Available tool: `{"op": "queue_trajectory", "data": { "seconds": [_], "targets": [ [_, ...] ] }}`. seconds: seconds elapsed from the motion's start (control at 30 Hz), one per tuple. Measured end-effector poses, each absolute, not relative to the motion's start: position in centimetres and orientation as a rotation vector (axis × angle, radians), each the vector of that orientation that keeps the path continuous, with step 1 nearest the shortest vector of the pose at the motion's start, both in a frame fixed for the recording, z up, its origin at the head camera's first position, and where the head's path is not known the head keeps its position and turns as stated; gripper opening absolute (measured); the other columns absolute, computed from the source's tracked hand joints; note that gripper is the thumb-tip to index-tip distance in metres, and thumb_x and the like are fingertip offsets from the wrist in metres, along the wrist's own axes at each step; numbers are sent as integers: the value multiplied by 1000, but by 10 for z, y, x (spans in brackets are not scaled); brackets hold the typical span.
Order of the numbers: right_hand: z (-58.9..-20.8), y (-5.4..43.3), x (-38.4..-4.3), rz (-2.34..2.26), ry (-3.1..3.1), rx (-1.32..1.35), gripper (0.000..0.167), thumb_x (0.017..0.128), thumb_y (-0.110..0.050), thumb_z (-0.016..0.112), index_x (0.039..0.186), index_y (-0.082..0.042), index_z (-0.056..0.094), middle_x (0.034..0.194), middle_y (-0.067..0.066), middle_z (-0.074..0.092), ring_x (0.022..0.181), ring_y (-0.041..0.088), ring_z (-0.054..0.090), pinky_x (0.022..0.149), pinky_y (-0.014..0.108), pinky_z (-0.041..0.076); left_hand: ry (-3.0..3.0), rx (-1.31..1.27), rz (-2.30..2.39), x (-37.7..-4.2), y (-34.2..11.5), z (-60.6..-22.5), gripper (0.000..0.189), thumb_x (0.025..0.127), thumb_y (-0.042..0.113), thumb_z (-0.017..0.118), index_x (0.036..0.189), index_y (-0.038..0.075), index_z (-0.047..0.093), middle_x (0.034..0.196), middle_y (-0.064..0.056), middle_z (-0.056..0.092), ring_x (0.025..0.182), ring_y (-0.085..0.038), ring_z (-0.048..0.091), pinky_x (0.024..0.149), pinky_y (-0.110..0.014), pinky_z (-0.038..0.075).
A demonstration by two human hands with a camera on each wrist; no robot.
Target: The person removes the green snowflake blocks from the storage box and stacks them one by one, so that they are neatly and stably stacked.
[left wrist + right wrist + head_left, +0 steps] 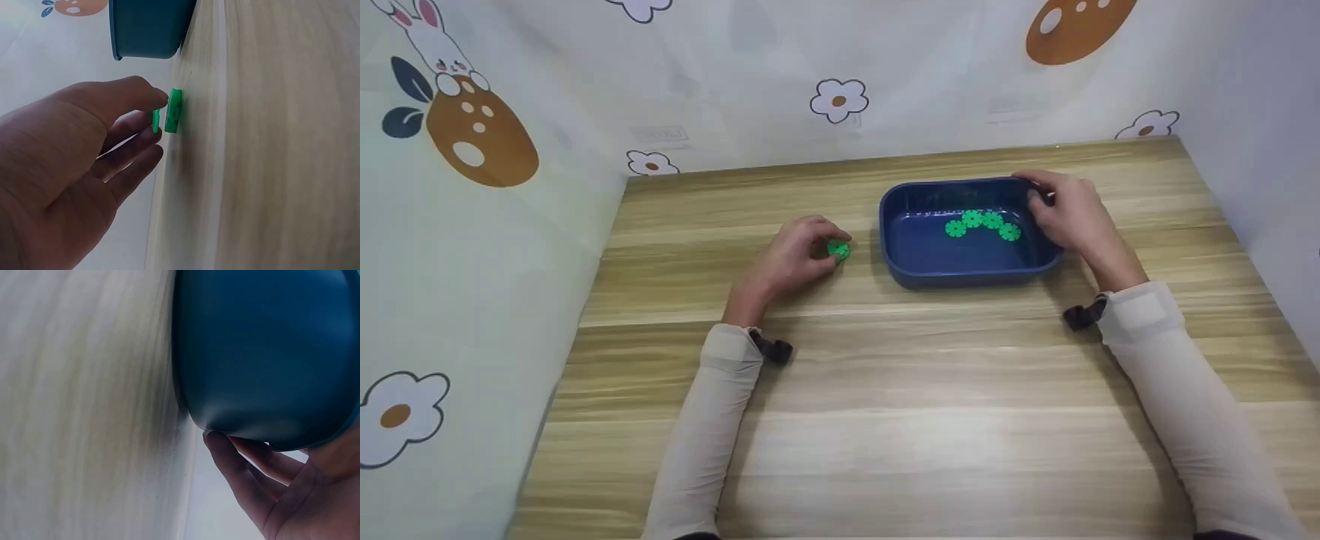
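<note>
My left hand (789, 259) is left of the blue bin, low over the table. In the left wrist view its thumb and fingers pinch a thin green disc (156, 121). Just below that disc, a thicker green piece (174, 111), perhaps several discs together, lies on the wood. With my right hand (1076, 214) I grip the right end of the dark blue bin (971, 279), thumb over the rim; fingers (225, 464) show against its outside in the right wrist view. Several green flower-shaped discs (973, 218) lie on the bin's floor in a curved row.
The wood-grain table (885, 420) reaches a patterned back wall (750, 90) just behind the bin. Side walls stand at the left and right. A black wrist camera (775, 349) is strapped at the left cuff, another (1084, 315) at the right.
</note>
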State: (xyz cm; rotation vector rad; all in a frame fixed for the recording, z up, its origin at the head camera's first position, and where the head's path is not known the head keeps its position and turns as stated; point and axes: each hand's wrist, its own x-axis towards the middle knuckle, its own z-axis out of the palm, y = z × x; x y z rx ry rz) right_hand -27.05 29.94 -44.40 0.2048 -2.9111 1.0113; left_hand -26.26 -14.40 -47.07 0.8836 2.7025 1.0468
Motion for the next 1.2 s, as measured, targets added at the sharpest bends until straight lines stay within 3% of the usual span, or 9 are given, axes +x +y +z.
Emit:
{"op": "queue_trajectory", "data": {
  "seconds": [0.37, 0.93, 1.2],
  "targets": [
    [-446, 301, -272, 1022, -2903, 210, 45, 107, -10, 51, 149, -15, 66, 143, 27, 67, 115, 41, 67, 97, 60, 55, 2684, 904, 1050, -263, -145, -473, 33, 95, 10, 80, 128, 9, 78, 125, -8, 76, 114, -23, 68, 101, -41, 58],
    [-445, 300, -271, 1016, -2916, 203, 45, 108, -12, 51, 150, -16, 65, 144, 27, 67, 119, 42, 66, 102, 64, 54, 2659, 895, 1091, -265, -147, -476, 41, 97, 13, 81, 136, 7, 73, 133, -9, 74, 126, -24, 66, 113, -42, 52],
    [-444, 300, -271, 1019, -2912, 201, 45, 108, -13, 51, 150, -18, 66, 144, 25, 67, 118, 43, 67, 101, 64, 54, 2667, 939, 1096, -266, -146, -477, 42, 97, 11, 79, 138, 6, 72, 131, -9, 76, 124, -25, 67, 113, -43, 52]
  ]
}}
